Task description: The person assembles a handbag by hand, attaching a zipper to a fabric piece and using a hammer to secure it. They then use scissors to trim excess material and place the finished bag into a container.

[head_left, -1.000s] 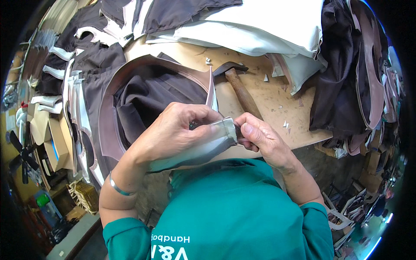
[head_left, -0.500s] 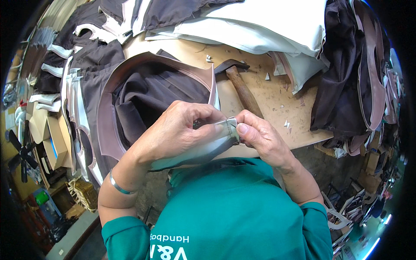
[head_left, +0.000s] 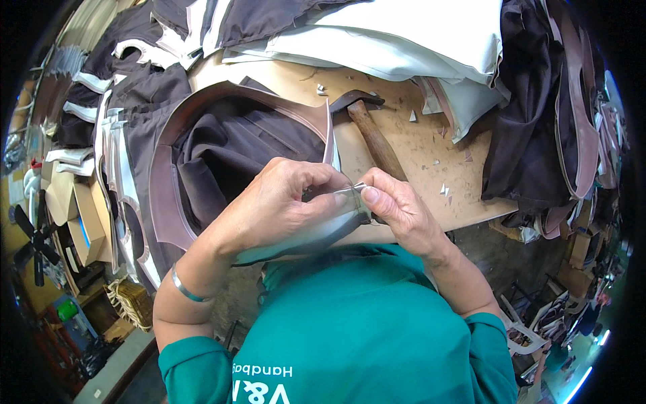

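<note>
Far out on the left, cardboard boxes sat stacked below the bench, and beside them dark cut pieces with pale edging hung over the bench's left side. Next along, a big curved panel of dark brown leather lay open on the wooden bench, its lighter rim sweeping round like a horseshoe.

Then the hands, right in the near middle. The left hand was curled tight, fingers folded down and thumb tucked in, pinching the edge of a grey-brown strip of leather that trailed away under the palm toward the person's green shirt. A thin silver bangle ringed that wrist. Meeting it fingertip to fingertip was the right hand, thumb pressed flat against the strip's folded end, the other fingers closed up behind it (no gap showing at all between the two hands).

Just beyond the right knuckles lay a hammer with a wooden handle, head pointing left. Further right, little pale offcuts dotted the bench, a stack of white sheets lay at the far edge, and dark leather piles filled the right side.
</note>
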`<control>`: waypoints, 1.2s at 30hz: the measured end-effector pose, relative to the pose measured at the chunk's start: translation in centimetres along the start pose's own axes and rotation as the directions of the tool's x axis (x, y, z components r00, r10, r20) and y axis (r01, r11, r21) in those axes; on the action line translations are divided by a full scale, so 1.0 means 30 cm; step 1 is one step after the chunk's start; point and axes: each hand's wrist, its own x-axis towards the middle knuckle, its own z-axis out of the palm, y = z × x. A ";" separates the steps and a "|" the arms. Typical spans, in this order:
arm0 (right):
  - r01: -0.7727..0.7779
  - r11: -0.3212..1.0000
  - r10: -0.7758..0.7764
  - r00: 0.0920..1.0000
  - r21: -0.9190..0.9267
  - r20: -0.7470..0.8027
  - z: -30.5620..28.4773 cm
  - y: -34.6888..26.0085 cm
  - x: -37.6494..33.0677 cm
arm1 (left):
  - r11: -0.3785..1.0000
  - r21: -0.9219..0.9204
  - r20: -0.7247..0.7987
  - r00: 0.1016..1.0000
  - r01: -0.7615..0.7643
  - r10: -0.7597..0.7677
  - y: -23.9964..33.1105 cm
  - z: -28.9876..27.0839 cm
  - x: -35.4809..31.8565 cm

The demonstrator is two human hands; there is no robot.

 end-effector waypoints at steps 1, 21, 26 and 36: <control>0.000 1.000 0.000 1.000 -0.010 0.009 -0.003 0.000 0.001 | 1.000 0.013 0.001 1.000 -0.009 0.009 0.001 -0.001 0.000; 0.000 0.967 0.004 1.000 0.255 -0.015 0.016 -0.054 0.014 | 0.985 -0.171 -0.104 0.994 0.011 -0.029 -0.002 0.013 -0.059; 0.253 0.951 -0.285 0.939 -0.176 -0.190 0.033 -0.025 0.028 | 0.949 -0.313 -0.144 0.986 0.040 -0.089 -0.045 0.040 -0.044; 0.378 0.604 -0.697 0.678 -0.702 -0.234 0.057 0.043 0.022 | 0.947 -0.078 -0.506 0.831 -0.311 0.231 -0.106 0.167 -0.010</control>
